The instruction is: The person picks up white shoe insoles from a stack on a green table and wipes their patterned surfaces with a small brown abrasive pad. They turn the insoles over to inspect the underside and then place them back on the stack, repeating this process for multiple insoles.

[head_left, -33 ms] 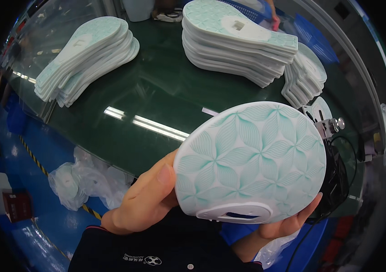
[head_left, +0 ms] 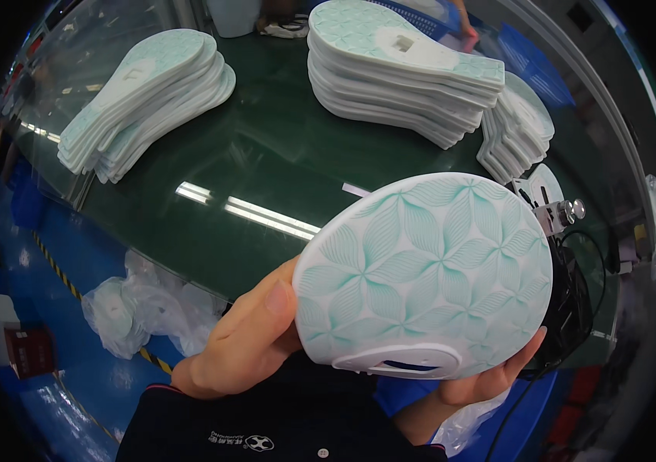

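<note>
Nothing has shifted: both hands, left (head_left: 247,339) and right (head_left: 497,373), still grip the white foam shoe sole with teal leaf pattern (head_left: 428,269) near the dark green tabletop (head_left: 266,154).

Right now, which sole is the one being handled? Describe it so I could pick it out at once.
Start at the dark green table with its three stacks of pale soles. Come to its near edge, where the left hand and right hand hold one sole up. Unlike the stacked ones, it is single, off the table, with its teal leaf pattern facing the camera.
</note>
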Available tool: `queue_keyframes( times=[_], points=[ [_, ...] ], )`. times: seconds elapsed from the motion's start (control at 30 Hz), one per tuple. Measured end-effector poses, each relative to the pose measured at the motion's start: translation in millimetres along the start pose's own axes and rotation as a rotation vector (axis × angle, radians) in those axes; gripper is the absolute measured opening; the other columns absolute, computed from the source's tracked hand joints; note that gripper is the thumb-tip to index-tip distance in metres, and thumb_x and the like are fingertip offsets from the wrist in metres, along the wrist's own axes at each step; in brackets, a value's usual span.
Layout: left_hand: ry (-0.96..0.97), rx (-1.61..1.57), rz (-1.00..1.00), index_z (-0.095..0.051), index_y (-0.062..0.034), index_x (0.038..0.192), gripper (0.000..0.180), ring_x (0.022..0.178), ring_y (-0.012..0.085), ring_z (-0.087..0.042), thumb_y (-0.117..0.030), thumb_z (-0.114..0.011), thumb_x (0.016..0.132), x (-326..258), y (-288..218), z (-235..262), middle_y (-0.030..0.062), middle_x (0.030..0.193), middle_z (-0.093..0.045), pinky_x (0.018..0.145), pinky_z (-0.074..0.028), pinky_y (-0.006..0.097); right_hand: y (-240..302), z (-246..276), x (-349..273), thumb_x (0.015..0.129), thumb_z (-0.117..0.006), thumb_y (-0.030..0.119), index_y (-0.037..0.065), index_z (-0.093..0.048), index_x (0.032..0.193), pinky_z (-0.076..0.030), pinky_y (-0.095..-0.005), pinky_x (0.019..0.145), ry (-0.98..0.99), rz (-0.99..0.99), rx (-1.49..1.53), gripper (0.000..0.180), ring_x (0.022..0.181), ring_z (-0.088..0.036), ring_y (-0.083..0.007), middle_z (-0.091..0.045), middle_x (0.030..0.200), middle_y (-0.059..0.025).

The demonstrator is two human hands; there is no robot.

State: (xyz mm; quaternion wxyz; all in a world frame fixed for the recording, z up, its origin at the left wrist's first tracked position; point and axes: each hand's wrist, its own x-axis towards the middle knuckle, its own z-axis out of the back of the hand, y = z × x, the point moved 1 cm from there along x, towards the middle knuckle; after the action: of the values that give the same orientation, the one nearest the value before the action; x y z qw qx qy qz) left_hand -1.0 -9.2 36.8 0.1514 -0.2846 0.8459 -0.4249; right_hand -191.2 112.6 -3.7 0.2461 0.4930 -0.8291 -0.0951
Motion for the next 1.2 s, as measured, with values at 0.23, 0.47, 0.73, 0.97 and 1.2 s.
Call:
queue_keyframes(
  times=[0.23,0.47,0.73,0.97,1.2],
  points=[
    [-0.008,0.049,-0.01,-0.018,0.0054,0.128,0.06,0.11,0.0216,-0.041,-0.038,-0.029,0.088,-5,4,3,0.0164,0.122,-0.037,0.09,-0.033,0.033,-4,9,-4,0.089,-0.025,0.042,0.007,-0.021,0.131,-0.011,-0.0466,0.102,-0.01,0.042,0.046,0.055,0.125,-0.019,-0.028,-0.018,0.137,-0.0101],
    [-0.018,0.058,-0.034,-0.018,0.006,0.127,0.06,0.109,0.0214,-0.041,-0.039,-0.029,0.088,-6,4,3,0.0165,0.121,-0.038,0.089,-0.034,0.033,-12,2,-2,0.088,-0.023,0.045,0.01,-0.016,0.133,-0.02,-0.0512,0.098,-0.153,0.058,-0.028,0.057,0.123,-0.022,-0.0308,-0.016,0.137,-0.0121],
    [-0.04,-0.014,-0.044,-0.018,0.0064,0.127,0.058,0.111,0.022,-0.04,-0.035,-0.03,0.088,-3,10,6,0.0166,0.123,-0.036,0.091,-0.033,0.034,-12,-5,-3,0.086,-0.025,0.049,0.017,-0.004,0.133,-0.042,-0.063,0.07,-0.536,0.08,-0.11,0.061,0.119,-0.022,-0.0418,-0.004,0.137,-0.0141],
    [0.192,0.178,-0.049,-0.003,0.0014,0.13,0.066,0.117,0.0204,-0.033,-0.004,-0.048,0.082,-4,11,-2,0.0158,0.127,-0.03,0.095,-0.03,0.033,-9,-4,1,0.087,-0.024,0.048,0.016,-0.016,0.133,-0.04,-0.057,0.076,-0.592,0.169,-0.041,0.057,0.119,-0.025,-0.038,-0.014,0.137,-0.0111],
    [0.237,0.202,-0.011,-0.002,-0.0004,0.13,0.066,0.115,0.017,-0.035,0.002,-0.048,0.081,-3,10,-1,0.0143,0.124,-0.037,0.095,-0.03,0.031,-4,-3,-2,0.086,-0.025,0.051,0.015,-0.021,0.132,-0.033,-0.0543,0.083,-0.496,0.104,-0.062,0.059,0.121,-0.024,-0.0341,-0.015,0.138,-0.0092]
  ],
)
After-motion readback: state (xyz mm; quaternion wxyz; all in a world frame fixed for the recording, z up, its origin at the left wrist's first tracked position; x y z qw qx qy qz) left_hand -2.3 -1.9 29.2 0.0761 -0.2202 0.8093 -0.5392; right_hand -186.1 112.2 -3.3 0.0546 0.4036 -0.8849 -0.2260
